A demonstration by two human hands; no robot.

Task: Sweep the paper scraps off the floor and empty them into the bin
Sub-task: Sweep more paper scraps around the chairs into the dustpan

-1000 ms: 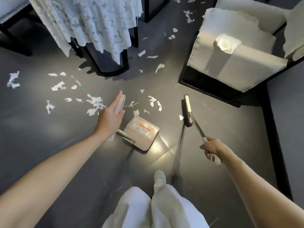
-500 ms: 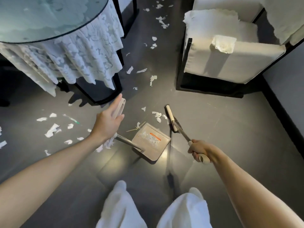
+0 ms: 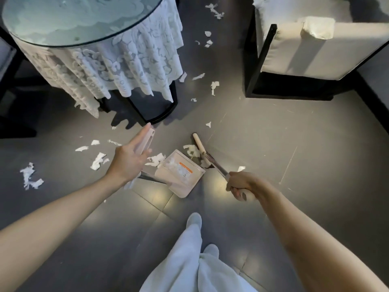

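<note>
A beige dustpan (image 3: 179,175) with an orange label rests on the dark floor in front of me. My left hand (image 3: 128,161) holds its long pale handle (image 3: 145,140), index finger stretched along it. My right hand (image 3: 242,184) grips the broom handle. The broom head (image 3: 200,146) stands at the pan's far right edge, against a clump of white scraps (image 3: 192,150). A few scraps lie inside the pan. More paper scraps (image 3: 97,161) are scattered to the left, and others (image 3: 213,87) lie farther away between the table and the chair.
A round glass table (image 3: 73,20) with a lace cloth (image 3: 117,68) on a black frame stands at upper left. A white cushioned chair (image 3: 311,45) in a black frame is at upper right. My feet and white trousers (image 3: 193,260) are below the pan.
The broom head has swept leftwards to the pan's edge, pushing scraps into and against the pan. My view has shifted so the table now fills the upper left.
</note>
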